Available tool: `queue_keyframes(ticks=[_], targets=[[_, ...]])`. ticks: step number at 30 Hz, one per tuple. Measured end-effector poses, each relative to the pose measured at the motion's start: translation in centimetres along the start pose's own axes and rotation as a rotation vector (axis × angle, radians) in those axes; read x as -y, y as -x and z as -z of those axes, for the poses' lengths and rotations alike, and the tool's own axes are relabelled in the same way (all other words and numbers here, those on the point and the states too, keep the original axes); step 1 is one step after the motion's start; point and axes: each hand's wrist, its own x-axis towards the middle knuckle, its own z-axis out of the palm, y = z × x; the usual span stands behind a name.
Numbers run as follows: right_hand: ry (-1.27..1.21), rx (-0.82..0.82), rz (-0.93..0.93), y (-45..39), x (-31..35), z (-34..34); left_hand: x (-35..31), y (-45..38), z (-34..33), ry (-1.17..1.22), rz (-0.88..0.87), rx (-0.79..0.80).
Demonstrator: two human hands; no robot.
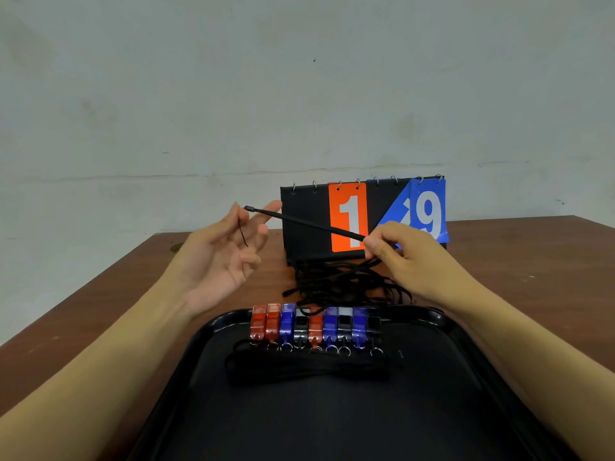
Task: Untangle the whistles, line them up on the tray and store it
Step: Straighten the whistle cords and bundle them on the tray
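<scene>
nine whistles (pixel 316 324) in a row at 12 o'clock on one black tray (pixel 466 377): three red, three blue, three black. one tangle of black cords (pixel 346 284) further toward 12. one scoreboard (pixel 362 216) beyond. two hands, left (pixel 226 254) at 10 o'clock, right (pixel 409 257) at 2.

A tray (pixel 449 331) lies on the near part of the worktop (pixel 116 294). A row of whistles (pixel 316 324) runs left to right along the tray's far edge, with a bundle of cords (pixel 309 367) on the tray just near of them. Beyond the tray lies a tangle of cords (pixel 346 281), and behind it stands a flip scoreboard (pixel 309 224). The left hand (pixel 226 254) is raised left of the tangle, the right hand (pixel 402 251) to its right, a cord (pixel 309 224) stretched between them.
</scene>
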Motion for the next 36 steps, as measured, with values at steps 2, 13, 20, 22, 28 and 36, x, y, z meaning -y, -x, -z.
queue_keyframes(ticks=[2, 13, 20, 22, 28, 36], targets=[[-0.031, -0.006, -0.033, 0.0, -0.1, 0.0, 0.1, -0.1, 0.1, 0.023, 0.012, -0.011], [-0.221, -0.033, -0.167, -0.2, -0.6, 0.6, 0.4, -1.1, 1.0, -0.010, 0.043, -0.133], [-0.171, -0.013, -0.178, 0.0, -0.8, 0.8, 0.7, -1.5, 1.2, -0.076, 0.072, -0.206], [-0.146, -0.018, -0.175, 0.0, -0.9, 0.8, 0.6, -1.4, 1.2, -0.182, 0.066, -0.200], [-0.165, -0.045, -0.209, -0.1, -1.7, 1.1, 0.2, -1.2, 1.4, -0.358, 0.086, -0.178], [-0.193, -0.081, -0.224, -0.3, -2.1, 1.1, 0.3, -0.5, 1.2, -0.506, 0.179, -0.033]])
